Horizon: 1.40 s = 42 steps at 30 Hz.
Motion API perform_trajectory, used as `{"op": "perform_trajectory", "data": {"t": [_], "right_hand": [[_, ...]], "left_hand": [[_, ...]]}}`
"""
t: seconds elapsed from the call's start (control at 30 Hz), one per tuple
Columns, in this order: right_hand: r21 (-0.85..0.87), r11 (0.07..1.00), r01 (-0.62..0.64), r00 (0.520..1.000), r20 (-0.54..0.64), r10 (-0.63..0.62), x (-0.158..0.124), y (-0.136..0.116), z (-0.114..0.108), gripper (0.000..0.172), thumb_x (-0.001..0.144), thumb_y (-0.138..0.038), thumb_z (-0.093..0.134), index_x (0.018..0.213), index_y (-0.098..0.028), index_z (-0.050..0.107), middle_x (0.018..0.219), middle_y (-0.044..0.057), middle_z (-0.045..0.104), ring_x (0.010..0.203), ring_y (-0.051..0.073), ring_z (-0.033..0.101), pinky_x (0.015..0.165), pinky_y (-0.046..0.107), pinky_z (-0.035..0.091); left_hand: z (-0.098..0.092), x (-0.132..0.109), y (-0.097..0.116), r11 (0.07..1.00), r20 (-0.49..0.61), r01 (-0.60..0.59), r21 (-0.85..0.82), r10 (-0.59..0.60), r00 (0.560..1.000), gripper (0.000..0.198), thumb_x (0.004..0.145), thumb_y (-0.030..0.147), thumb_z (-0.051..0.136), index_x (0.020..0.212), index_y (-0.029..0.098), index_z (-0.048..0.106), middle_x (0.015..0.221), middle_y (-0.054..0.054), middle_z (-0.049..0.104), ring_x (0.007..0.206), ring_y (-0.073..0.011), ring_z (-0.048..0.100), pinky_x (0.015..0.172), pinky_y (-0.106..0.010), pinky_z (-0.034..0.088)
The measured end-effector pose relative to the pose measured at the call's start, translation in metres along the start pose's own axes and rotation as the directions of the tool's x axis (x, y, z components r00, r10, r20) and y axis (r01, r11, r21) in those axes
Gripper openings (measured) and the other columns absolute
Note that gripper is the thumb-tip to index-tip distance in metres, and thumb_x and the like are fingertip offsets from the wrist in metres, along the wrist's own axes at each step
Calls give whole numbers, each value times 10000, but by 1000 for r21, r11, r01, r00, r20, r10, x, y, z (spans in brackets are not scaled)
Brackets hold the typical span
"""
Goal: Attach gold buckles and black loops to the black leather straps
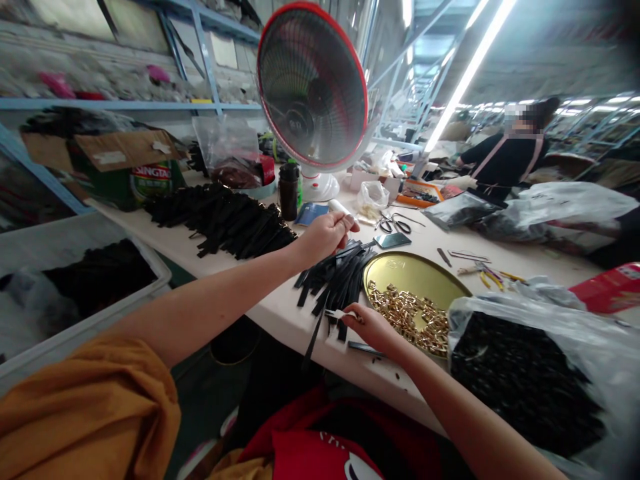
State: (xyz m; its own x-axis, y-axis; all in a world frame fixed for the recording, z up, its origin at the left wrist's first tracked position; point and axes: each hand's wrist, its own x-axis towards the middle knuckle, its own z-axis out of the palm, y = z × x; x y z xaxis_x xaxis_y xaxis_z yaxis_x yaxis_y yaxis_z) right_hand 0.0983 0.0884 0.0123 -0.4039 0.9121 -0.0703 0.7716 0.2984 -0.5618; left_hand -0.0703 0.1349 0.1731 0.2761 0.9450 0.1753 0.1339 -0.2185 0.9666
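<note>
My left hand [321, 239] is raised over the table with its fingers curled closed; whatever they hold, if anything, is hidden. Just beneath it lies a bundle of black straps [345, 273]. My right hand [373, 327] pinches a small pale piece with a forked end [335, 313], near the straps' front ends; its exact kind is unclear. Beside that hand, gold metal buckles [410, 310] are heaped on a round gold tray [425, 267]. One dark strap [315, 337] hangs over the table's front edge.
A red-rimmed fan heater [313, 87] stands at the back. Black straps [220, 220] are piled at left, near a dark bottle [289, 190]. Scissors [395, 223] and a phone [393, 241] lie behind the tray. A bag of black pieces [520, 373] sits at right. A person [510, 157] works beyond.
</note>
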Motion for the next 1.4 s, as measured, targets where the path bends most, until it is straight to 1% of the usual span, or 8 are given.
{"op": "perform_trajectory", "data": {"t": [0.17, 0.33, 0.47, 0.7, 0.83, 1.0, 1.23, 1.4], "right_hand": [[108, 993, 48, 997, 50, -54, 1, -4, 7, 266, 802, -418, 447, 896, -217, 593, 753, 22, 633, 675, 161, 556, 577, 245, 371], [9, 1000, 3, 1000, 5, -3, 11, -21, 16, 203, 818, -355, 437, 851, -211, 575, 780, 41, 638, 714, 174, 569, 569, 239, 340], [-53, 997, -50, 998, -33, 49, 16, -21, 21, 207, 832, -350, 422, 855, -202, 565, 835, 60, 646, 776, 193, 579, 589, 246, 335], [-67, 997, -34, 996, -80, 29, 15, -18, 25, 209, 850, -346, 424, 939, -206, 551, 904, 40, 638, 837, 166, 576, 669, 233, 354], [-160, 987, -22, 998, -69, 10, 26, -26, 28, 212, 843, -349, 448, 961, -204, 548, 945, 46, 634, 875, 177, 575, 673, 237, 347], [-315, 948, -41, 998, -54, 25, 37, -35, 36, 171, 840, -313, 462, 928, -195, 548, 915, 63, 628, 823, 184, 582, 628, 253, 330], [-316, 949, -21, 998, -63, 1, 39, -35, 45, 88, 811, -209, 484, 855, -193, 559, 871, 57, 621, 788, 177, 570, 607, 256, 309], [-268, 963, -20, 996, -94, -6, 38, -34, 47, 97, 802, -192, 476, 826, -194, 571, 851, 58, 629, 786, 180, 570, 620, 256, 321]], "left_hand": [[-2, -1, -4, 1000, -1, 11, 14, -11, 1000, 253, 911, 201, 343, 727, 136, 504, 429, 65, 399, 330, -32, 325, 359, -174, 218], [-4, -1, -11, 999, -6, 20, 28, -20, 1000, 249, 907, 190, 341, 728, 133, 503, 428, 67, 399, 334, -34, 331, 361, -165, 228], [-8, 2, -19, 998, -16, 8, 62, -7, 1000, 247, 904, 196, 346, 731, 130, 509, 428, 64, 405, 339, -36, 339, 359, -161, 241], [-13, 6, -29, 996, -65, 45, 74, -41, 997, 239, 905, 204, 350, 740, 128, 507, 442, 65, 414, 335, -31, 336, 354, -151, 250], [-12, 8, -30, 997, -60, 46, 61, -43, 997, 236, 906, 200, 349, 748, 128, 510, 449, 67, 415, 338, -27, 340, 353, -146, 250], [-12, 9, -28, 998, -66, 32, 61, -28, 997, 237, 907, 191, 349, 741, 127, 507, 437, 70, 408, 339, -28, 337, 357, -144, 250], [-18, 5, -24, 998, -165, 60, 21, -56, 985, 251, 911, 191, 336, 728, 128, 495, 449, 67, 391, 352, -29, 338, 362, -137, 258], [-35, 2, -26, 990, -236, 117, -83, -133, 962, 252, 910, 196, 306, 731, 134, 473, 464, 72, 353, 340, -30, 288, 336, -140, 204]]}}
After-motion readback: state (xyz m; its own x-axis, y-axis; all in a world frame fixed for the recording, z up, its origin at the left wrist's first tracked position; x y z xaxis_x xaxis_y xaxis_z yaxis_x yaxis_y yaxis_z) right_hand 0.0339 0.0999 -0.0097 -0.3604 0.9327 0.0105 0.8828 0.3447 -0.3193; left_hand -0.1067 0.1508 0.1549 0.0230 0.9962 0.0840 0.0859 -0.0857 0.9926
